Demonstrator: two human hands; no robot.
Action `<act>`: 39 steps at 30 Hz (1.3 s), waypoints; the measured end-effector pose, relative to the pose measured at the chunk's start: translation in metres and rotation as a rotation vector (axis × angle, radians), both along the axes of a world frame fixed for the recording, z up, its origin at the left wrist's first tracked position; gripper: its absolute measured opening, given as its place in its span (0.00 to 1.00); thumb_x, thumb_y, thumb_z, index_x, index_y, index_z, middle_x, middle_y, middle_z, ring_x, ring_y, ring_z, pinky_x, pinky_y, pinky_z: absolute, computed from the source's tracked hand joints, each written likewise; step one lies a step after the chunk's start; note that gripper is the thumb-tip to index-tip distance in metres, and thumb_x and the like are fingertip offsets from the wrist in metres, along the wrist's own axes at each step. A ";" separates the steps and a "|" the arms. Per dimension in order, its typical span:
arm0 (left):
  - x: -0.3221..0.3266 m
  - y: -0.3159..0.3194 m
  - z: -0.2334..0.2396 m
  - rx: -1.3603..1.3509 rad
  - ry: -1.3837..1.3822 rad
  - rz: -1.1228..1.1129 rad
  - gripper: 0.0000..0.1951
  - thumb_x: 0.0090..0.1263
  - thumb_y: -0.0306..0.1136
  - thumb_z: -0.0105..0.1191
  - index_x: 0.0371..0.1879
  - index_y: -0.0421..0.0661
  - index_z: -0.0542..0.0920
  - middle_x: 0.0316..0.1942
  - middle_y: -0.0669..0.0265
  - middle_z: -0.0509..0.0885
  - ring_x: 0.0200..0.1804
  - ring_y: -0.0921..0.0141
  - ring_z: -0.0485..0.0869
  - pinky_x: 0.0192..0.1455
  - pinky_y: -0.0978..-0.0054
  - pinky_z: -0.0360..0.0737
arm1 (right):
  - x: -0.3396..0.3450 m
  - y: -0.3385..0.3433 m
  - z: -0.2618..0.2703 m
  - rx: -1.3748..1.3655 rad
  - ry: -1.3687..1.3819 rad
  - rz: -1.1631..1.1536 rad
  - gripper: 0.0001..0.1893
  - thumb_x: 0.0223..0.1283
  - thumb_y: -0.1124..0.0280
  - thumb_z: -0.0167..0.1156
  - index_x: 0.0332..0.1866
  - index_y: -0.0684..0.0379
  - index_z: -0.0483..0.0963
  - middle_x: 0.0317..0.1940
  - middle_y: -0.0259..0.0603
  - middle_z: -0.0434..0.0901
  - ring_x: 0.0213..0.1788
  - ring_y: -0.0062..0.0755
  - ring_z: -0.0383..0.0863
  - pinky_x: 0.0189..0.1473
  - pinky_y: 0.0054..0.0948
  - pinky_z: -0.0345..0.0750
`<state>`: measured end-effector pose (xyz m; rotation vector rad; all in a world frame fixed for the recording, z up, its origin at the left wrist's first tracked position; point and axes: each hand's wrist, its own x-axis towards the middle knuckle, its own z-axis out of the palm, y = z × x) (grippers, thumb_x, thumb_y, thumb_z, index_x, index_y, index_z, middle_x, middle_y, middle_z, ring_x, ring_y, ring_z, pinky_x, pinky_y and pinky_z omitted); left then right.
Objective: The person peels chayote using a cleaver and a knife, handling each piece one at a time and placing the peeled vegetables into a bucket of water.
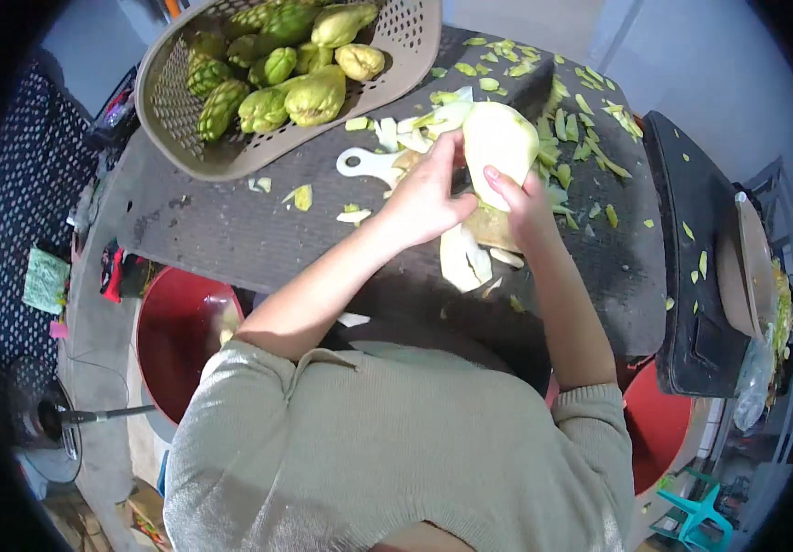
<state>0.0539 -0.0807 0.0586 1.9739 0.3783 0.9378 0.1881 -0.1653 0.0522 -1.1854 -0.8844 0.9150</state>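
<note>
A large, pale peeled chayote is in my right hand, with the thumb pressed on its near face. At its left edge is my left hand, fingers curved and thumb apart from the fruit. The fingertips are partly hidden, so whether they grip it is unclear. Both hands are above a worn cutting board, whose white handle with a round hole points left. Large pale pieces lie at the board's near edge. Green peelings are strewn over the dark tabletop.
A perforated plastic basket of unpeeled chayotes stands at the back left. Red tubs sit low at left and right. Beyond a dark side panel is a beige basin. A teal stool is at lower right.
</note>
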 end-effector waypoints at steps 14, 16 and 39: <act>-0.083 0.053 0.026 -0.176 -0.311 0.035 0.11 0.70 0.30 0.51 0.49 0.42 0.74 0.34 0.72 0.79 0.34 0.81 0.76 0.39 0.82 0.74 | -0.019 -0.049 0.026 0.175 -0.243 0.050 0.24 0.50 0.75 0.65 0.55 0.60 0.70 0.45 0.36 0.77 0.46 0.23 0.76 0.48 0.23 0.74; -0.108 0.054 0.044 -0.043 -0.116 0.029 0.12 0.69 0.29 0.52 0.49 0.42 0.75 0.36 0.70 0.80 0.36 0.79 0.78 0.40 0.80 0.75 | -0.015 -0.046 0.024 0.171 -0.370 -0.019 0.24 0.50 0.74 0.65 0.54 0.63 0.69 0.44 0.38 0.77 0.45 0.23 0.78 0.45 0.23 0.76; -0.101 0.014 0.151 1.164 0.459 0.015 0.08 0.62 0.39 0.58 0.33 0.49 0.78 0.22 0.64 0.78 0.25 0.62 0.79 0.25 0.68 0.72 | 0.008 -0.045 0.028 0.012 -0.688 0.009 0.27 0.43 0.73 0.66 0.53 0.66 0.71 0.38 0.37 0.78 0.39 0.22 0.75 0.44 0.23 0.74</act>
